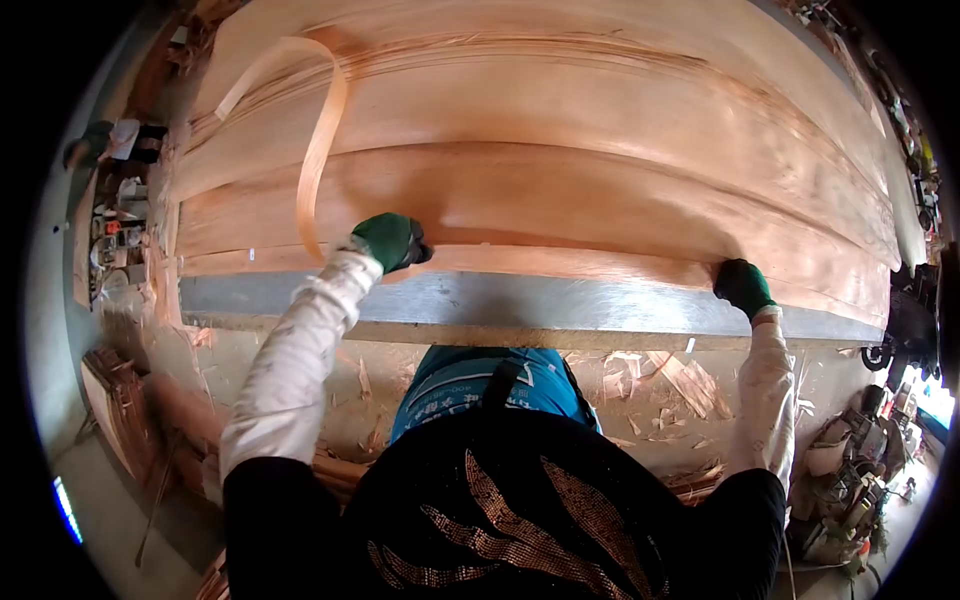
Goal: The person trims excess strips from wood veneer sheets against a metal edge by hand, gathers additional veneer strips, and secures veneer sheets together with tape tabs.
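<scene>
A: What could be going wrong here?

B: Splitting, I'd judge. The veneer (560, 200) is lying across the surface (560, 300), its near edge running just short of the surface's front, and it is looking thin. If the left hand (392, 241) and right hand (743, 287) were pulling unevenly, that edge could be tearing along the grain.

A: And the fingers?

B: The left ones are bending inward at the near edge; the right ones are curling in at that same edge, well apart from them. Their undersides are hiding, so I can't tell whether either hand is gripping or only pressing.

A: Anything about that strip (325, 130)?

B: It is arching over the veneer, its lower end hanging beside the left sleeve (300, 350). An arm moving sideways could be snagging it and snapping it. Scraps (690, 385) are littering the floor (330, 415) too; a foot could be slipping on them.

A: How many of each are you counting?

B: Two hands, both wearing green gloves; one surface; one arching strip. Veneer layers are overlapping, so I'm not trusting any number there. Scraps are lying too thickly for counting.
</scene>
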